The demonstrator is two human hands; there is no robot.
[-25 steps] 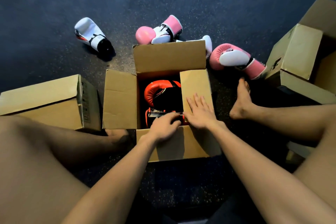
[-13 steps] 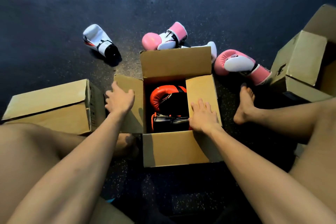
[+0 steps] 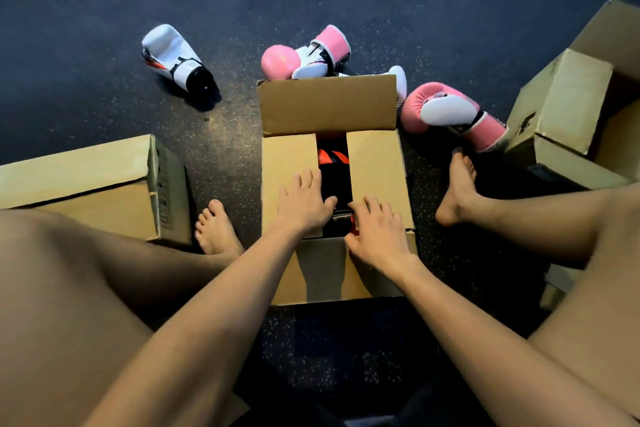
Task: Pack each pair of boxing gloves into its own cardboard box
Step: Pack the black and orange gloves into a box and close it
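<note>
We press left hand (image 3: 304,206) flat on left flap (image 3: 289,163), right hand (image 3: 375,236) flat on right flap (image 3: 375,163); fingers straight, gripping nothing. Red-black gloves (image 3: 333,163) sit inside centre box (image 3: 322,277), padded, soft. Cardboard light, stiff; we judge far flap (image 3: 327,106) edge best hold.

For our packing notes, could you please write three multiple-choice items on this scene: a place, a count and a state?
1. Where does the white glove with the black cuff lie?
A. on the floor, beyond the closed box at the left
B. on a knee
C. on a chair

2. How many pink gloves are in view?
A. one
B. two
C. four

3. How does the far flap of the middle box stand?
A. folded down
B. torn off
C. upright

Key: 1 A, it lies on bare floor at the far left. 2 B, one is behind the box and one is at its right. 3 C, only the side flaps are pressed in, under the left hand and right hand.
</note>
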